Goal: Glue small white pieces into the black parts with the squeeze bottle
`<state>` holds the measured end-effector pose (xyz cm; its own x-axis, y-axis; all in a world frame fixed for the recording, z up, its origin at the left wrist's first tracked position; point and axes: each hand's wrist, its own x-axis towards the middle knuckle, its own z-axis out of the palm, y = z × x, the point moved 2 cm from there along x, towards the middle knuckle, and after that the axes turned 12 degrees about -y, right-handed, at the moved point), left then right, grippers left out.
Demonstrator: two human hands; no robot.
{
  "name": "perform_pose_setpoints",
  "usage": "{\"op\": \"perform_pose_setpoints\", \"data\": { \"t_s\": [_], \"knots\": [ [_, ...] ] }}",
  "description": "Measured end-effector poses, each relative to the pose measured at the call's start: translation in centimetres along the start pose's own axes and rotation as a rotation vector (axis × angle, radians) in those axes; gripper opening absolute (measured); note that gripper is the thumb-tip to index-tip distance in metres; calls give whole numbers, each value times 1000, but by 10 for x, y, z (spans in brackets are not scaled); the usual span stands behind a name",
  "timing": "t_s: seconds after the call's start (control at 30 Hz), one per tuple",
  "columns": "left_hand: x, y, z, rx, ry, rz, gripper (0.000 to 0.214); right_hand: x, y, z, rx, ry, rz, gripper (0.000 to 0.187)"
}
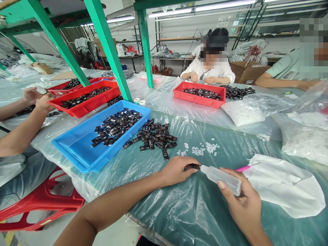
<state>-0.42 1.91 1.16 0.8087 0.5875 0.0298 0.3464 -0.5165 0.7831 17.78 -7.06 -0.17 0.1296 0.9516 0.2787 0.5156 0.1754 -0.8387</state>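
My left hand [176, 170] pinches a small black rectangular piece [192, 166] just above the table. In my right hand [242, 196] is a translucent squeeze bottle [222, 178], lying almost level. Its nozzle points left and meets the end of the black piece; whether anything comes out is too small to tell. Beyond my left hand lies a loose pile of similar black pieces [156, 135]. More of them fill part of a blue tray [74, 160]. Several little heaps of small white bits [198, 151] are spread on the plastic sheet past my fingers.
A white cloth [284, 191] with a pink stick [243, 168] lies right of my right hand. Red trays [200, 99] of black pieces stand farther back. Bags of white parts [243, 112] sit at the right. Green posts [110, 48] rise at left. Other people work around the table.
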Motion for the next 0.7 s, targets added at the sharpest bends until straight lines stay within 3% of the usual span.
{"op": "perform_pose_setpoints", "data": {
  "t_s": [0.27, 0.53, 0.7],
  "knots": [
    [0, 0, 3, -24, 12, -1, 19, -1, -2, -2, -49, 26, -14, 25],
    [0, 0, 4, -72, -7, 39, 33, 4, 2, -4, 113, 44, 122, 26],
    [0, -3, 3, -52, 17, 21, 32, 8, 7, -3, 223, -27, 216, 31]
  ]
}}
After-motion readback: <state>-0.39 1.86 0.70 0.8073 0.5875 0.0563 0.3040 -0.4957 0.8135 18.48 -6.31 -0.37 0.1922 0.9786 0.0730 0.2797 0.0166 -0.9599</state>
